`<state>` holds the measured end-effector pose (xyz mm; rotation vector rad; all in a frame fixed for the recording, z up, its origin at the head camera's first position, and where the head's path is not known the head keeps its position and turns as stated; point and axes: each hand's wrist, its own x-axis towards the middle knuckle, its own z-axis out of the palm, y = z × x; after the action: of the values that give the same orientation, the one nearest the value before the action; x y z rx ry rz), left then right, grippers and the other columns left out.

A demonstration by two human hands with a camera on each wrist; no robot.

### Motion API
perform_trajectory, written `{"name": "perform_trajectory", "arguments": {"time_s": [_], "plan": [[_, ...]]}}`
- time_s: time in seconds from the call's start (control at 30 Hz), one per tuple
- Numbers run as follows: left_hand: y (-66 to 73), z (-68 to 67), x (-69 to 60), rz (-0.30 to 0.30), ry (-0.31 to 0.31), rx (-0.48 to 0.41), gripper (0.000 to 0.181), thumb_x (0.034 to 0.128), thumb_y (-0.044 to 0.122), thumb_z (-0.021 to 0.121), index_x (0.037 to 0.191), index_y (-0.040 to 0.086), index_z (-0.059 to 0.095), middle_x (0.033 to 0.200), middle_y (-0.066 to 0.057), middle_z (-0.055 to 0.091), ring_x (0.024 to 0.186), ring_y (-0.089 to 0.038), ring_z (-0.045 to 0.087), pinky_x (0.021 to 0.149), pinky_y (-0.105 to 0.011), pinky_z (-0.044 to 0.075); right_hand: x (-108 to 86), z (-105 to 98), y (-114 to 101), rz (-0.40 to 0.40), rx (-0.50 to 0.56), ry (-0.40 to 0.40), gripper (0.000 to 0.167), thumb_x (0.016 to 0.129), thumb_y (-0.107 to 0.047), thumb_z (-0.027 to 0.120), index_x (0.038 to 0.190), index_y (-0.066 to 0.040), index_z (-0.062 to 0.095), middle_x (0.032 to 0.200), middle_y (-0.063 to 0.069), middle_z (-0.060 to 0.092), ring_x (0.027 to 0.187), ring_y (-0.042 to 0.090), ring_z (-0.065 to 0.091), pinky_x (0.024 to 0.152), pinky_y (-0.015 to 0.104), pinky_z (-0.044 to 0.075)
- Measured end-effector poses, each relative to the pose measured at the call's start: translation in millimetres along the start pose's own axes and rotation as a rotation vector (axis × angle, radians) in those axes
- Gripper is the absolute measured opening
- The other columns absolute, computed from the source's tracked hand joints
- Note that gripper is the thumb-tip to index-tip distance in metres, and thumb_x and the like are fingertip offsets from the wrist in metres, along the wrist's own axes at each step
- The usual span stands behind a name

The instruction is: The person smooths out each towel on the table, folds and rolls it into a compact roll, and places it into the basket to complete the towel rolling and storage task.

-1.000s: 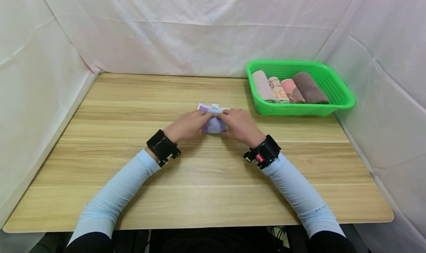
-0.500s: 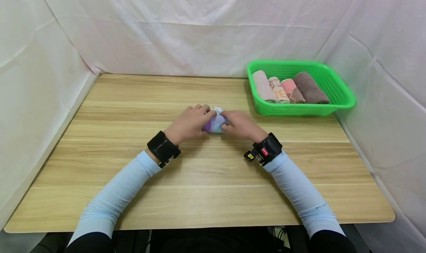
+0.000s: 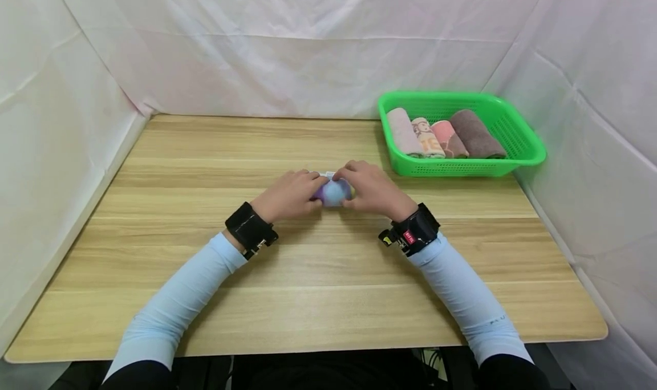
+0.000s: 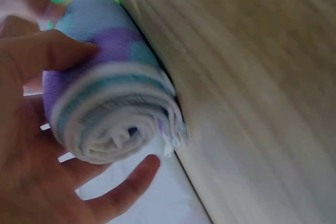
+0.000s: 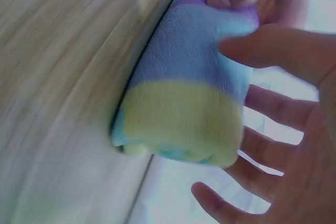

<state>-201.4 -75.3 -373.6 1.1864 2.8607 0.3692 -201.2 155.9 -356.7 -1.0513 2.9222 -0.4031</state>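
A small rolled towel [image 3: 336, 193] lies on the wooden table between the two hands. In the left wrist view, the end of the towel [image 4: 113, 114] shows its spiral layers and a loose edge near the tabletop. The right wrist view shows purple, blue and yellow patches on the towel [image 5: 181, 77]. The left hand [image 3: 290, 195] grips one end, thumb on the near side and fingers round the far side. At the other end, the right hand [image 3: 372, 190] holds the roll in the same way. The far side is partly hidden by fingers.
A green plastic basket [image 3: 441, 168] stands at the table's back right. Rolled towels lie inside: a light pink one [image 3: 404, 132], a cream patterned one [image 3: 429, 139], a pink and brown one [image 3: 449, 139] and a grey-brown one [image 3: 478, 134]. White cloth walls [image 3: 308, 65] surround the table [image 3: 328, 299].
The flat far part of the towel with its white tag has been rolled up, leaving a rounder roll. Both hands have shifted slightly and stay on it.
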Motion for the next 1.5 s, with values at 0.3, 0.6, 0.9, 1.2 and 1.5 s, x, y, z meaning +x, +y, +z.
{"name": "perform_trajectory", "arguments": {"time_s": [0.3, 0.6, 0.9, 1.2, 1.5], "plan": [[1.0, -1.7, 1.0, -0.08, -0.096, -0.175, 0.039, 0.0963, 0.038, 0.059, 0.123, 0.01, 0.06, 0.111, -0.005, 0.064, 0.095, -0.02, 0.061, 0.078, -0.034, 0.052, -1.7, 5, -15, -0.069, -0.24, 0.026, 0.057, 0.073, -0.033, 0.092, 0.122, -0.012, 0.07, 0.108, 0.008, 0.075, 0.095, 0.029, 0.071, 0.08, 0.045, 0.055], [4.4, -3.7, -1.6, -0.006, -0.051, -0.017, 0.068, 0.089, 0.039, 0.08, 0.146, 0.012, 0.054, 0.131, -0.013, 0.064, 0.114, -0.029, 0.064, 0.094, -0.044, 0.056, 4.8, 15, 15, -0.012, 0.225, -0.106, 0.044, 0.083, -0.03, 0.077, 0.121, -0.007, 0.071, 0.097, 0.003, 0.073, 0.08, 0.017, 0.064, 0.072, 0.033, 0.05], [7.8, -5.0, -2.3, 0.074, 0.066, 0.121, 0.057, 0.08, 0.025, 0.085, 0.129, 0.011, 0.061, 0.117, -0.011, 0.07, 0.102, -0.029, 0.069, 0.082, -0.046, 0.057, 0.9, 14, 25, 0.085, 0.742, -0.268, 0.045, 0.092, -0.021, 0.064, 0.134, -0.006, 0.064, 0.11, 0.009, 0.071, 0.092, 0.019, 0.065, 0.08, 0.03, 0.054], [14.4, -23.9, -5.1, 0.152, 0.204, 0.229, 0.049, 0.0754, 0.026, 0.089, 0.115, 0.009, 0.065, 0.108, -0.01, 0.076, 0.097, -0.031, 0.074, 0.085, -0.048, 0.059, -4.1, 5, 31, 0.164, 1.141, -0.32, 0.051, 0.101, -0.034, 0.053, 0.144, -0.007, 0.052, 0.117, 0.012, 0.068, 0.104, 0.023, 0.065, 0.094, 0.034, 0.05], [24.3, -30.6, -6.3, 0.364, 0.593, 0.303, 0.041, 0.0746, 0.015, 0.088, 0.112, 0.012, 0.071, 0.106, -0.006, 0.076, 0.101, -0.027, 0.072, 0.089, -0.043, 0.058, -1.4, 21, 20, 0.168, 1.886, -0.638, 0.091, 0.096, -0.081, 0.03, 0.139, -0.003, 0.048, 0.114, 0.022, 0.071, 0.102, 0.031, 0.072, 0.085, 0.04, 0.059]]}}
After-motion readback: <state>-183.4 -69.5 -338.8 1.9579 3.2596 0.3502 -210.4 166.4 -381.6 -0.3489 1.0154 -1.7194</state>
